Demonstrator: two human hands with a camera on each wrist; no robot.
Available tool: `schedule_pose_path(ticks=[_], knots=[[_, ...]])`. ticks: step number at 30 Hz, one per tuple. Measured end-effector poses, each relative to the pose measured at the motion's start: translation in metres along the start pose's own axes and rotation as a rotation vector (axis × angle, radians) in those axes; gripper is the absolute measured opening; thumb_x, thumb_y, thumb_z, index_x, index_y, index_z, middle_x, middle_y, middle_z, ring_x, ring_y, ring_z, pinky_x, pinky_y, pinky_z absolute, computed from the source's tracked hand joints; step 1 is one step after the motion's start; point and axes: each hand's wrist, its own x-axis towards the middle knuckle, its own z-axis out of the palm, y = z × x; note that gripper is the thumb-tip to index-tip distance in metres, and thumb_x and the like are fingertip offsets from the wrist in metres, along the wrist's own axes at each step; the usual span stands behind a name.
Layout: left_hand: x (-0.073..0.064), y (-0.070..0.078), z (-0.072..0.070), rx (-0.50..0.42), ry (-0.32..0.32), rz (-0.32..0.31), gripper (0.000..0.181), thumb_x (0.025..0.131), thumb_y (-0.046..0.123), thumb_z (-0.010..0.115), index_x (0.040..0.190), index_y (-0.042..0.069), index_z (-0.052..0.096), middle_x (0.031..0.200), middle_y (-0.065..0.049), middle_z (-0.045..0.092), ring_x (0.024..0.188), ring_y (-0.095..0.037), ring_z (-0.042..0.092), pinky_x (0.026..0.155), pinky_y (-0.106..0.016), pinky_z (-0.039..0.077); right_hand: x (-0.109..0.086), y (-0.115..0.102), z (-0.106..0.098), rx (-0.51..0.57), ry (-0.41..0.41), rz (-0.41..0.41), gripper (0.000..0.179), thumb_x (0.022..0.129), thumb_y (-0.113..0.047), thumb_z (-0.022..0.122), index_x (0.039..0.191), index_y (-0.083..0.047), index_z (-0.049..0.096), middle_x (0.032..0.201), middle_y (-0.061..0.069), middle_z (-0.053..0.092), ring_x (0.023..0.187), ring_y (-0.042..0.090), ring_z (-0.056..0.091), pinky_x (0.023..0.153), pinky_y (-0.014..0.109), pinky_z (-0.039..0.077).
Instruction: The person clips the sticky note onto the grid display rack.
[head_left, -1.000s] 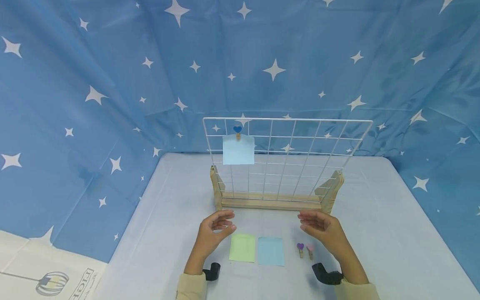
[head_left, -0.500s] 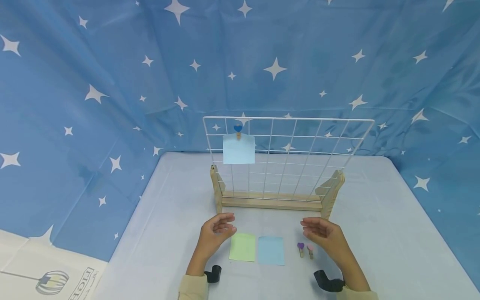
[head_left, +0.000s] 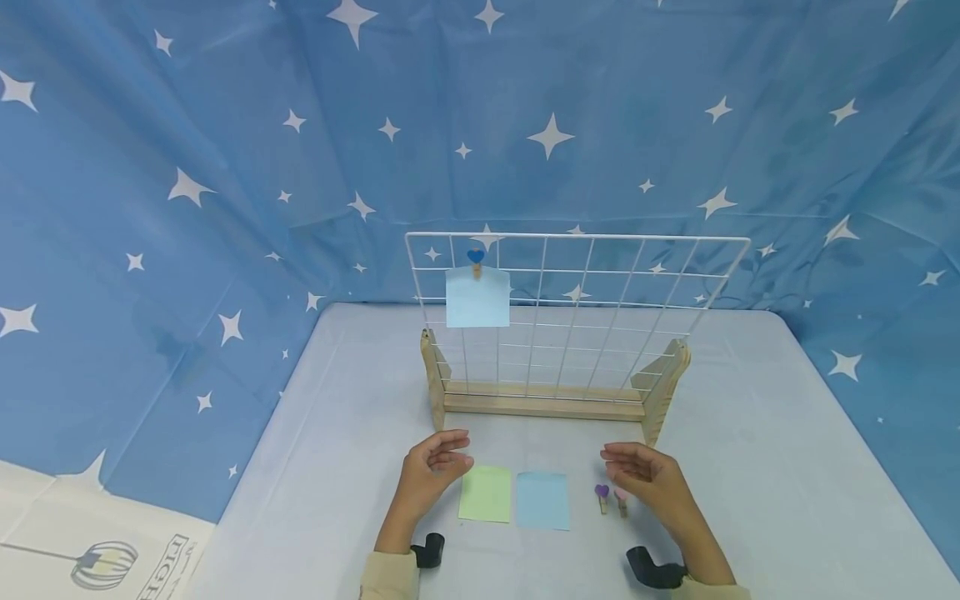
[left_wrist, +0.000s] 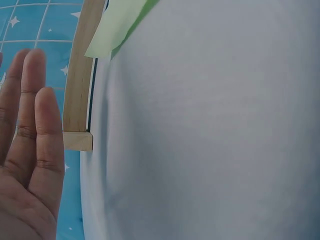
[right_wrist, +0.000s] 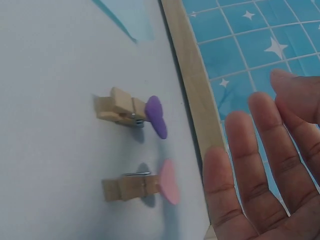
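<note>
My left hand hovers left of a green sticky note, holding nothing, its fingers loosely bent. A blue sticky note lies just right of the green one. My right hand, also holding nothing, is over the table beside two small wooden clothespins. One clothespin bears a purple heart, the other a pink heart. Behind the hands stands a white wire grid in a wooden base. On its upper left hangs a light blue note, pinned by a blue-heart clothespin.
A white cloth covers the table. Blue star-patterned fabric hangs behind and at the sides. Each wrist wears a black camera mount, one left and one right.
Both hands have drawn slightly back toward the person, the right one a bit more. The notes, clothespins and grid stay where they were.
</note>
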Motion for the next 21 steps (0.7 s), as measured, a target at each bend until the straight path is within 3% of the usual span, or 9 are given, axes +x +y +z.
schedule_pose_path(ticks=[5, 13, 21], knots=[[-0.001, 0.000, 0.000, -0.004, 0.004, -0.027, 0.042, 0.094, 0.008, 0.083, 0.133, 0.000, 0.072, 0.130, -0.018, 0.074, 0.114, -0.031, 0.071, 0.097, -0.025, 0.056, -0.002, 0.006, 0.001, -0.024, -0.001, 0.040, 0.029, 0.094, 0.010, 0.076, 0.122, 0.014, 0.070, 0.115, 0.020, 0.078, 0.100, 0.013, 0.075, 0.084, 0.017, 0.058], [-0.002, 0.000, 0.000, 0.055, -0.007, -0.061, 0.041, 0.094, 0.009, 0.083, 0.133, 0.000, 0.072, 0.130, -0.019, 0.074, 0.114, -0.031, 0.071, 0.097, -0.025, 0.055, -0.003, 0.011, 0.001, -0.044, -0.014, 0.048, 0.029, 0.094, 0.009, 0.077, 0.121, 0.014, 0.070, 0.116, 0.023, 0.077, 0.101, 0.016, 0.075, 0.084, 0.017, 0.058], [-0.002, -0.002, -0.001, 0.185, -0.032, -0.114, 0.039, 0.094, 0.009, 0.083, 0.131, 0.001, 0.073, 0.128, -0.017, 0.075, 0.111, -0.029, 0.071, 0.094, -0.029, 0.058, -0.005, 0.011, -0.001, -0.112, -0.022, 0.069, 0.028, 0.093, 0.008, 0.078, 0.120, 0.012, 0.072, 0.117, 0.026, 0.076, 0.100, 0.003, 0.071, 0.086, 0.017, 0.057]])
